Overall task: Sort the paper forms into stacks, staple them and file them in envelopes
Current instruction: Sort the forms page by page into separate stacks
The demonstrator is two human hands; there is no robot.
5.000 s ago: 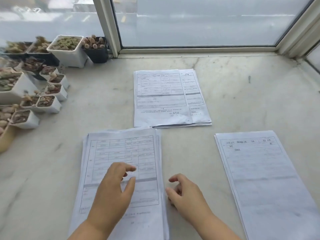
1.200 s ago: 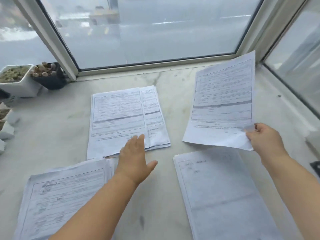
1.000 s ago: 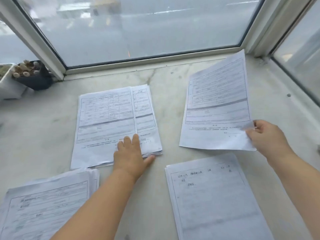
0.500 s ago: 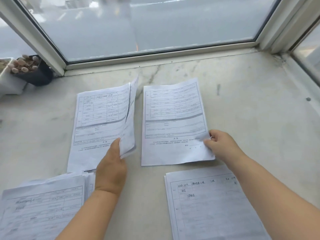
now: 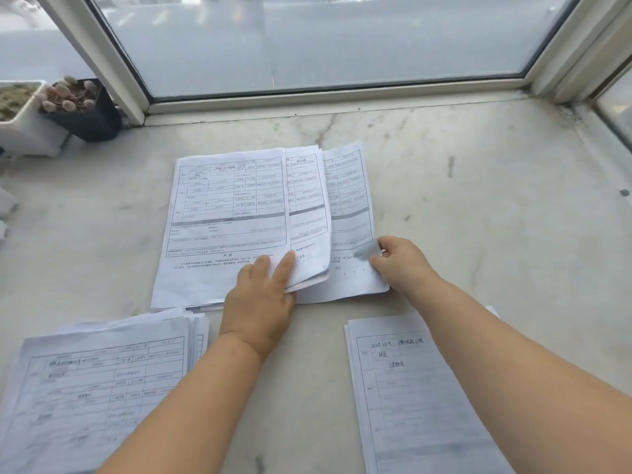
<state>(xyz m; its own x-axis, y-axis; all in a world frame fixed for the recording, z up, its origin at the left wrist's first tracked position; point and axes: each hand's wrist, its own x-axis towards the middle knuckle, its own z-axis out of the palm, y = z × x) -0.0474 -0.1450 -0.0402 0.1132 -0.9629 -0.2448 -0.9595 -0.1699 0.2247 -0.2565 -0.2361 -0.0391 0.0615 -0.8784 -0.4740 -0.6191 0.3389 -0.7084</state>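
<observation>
1. Marble, pale and veined, made up the ledge point(image 5: 478, 200) under the window; at its far left corner stood a white pot point(image 5: 24, 124) and a black pot point(image 5: 85, 114) of small plants.
2. Along the near edge at the left lay a loose stack of printed forms point(image 5: 95, 388).
3. Mid-ledge lay the sorted stack point(image 5: 225, 227), its right-hand sheets lifted and curling over.
4. On that stack's near right corner was the left hand point(image 5: 263, 302), fingers nearly straight, two on top of the sheets and the rest hidden beneath, propping the lifted leaves; it clasped nothing.
5. Partly under those raised leaves lay a single form point(image 5: 349, 213), its right strip showing.
6. At that form's near right corner, the right hand point(image 5: 400, 265) pinched the paper between thumb and curled fingers.
7. Along the near edge at the right lay a handwritten stack point(image 5: 410, 398).
8. Sorting seemed the step in hand. Next, I judge, the form needs sliding fully left until its edges match, then both hands letting go; stapling and envelopes remain.
</observation>
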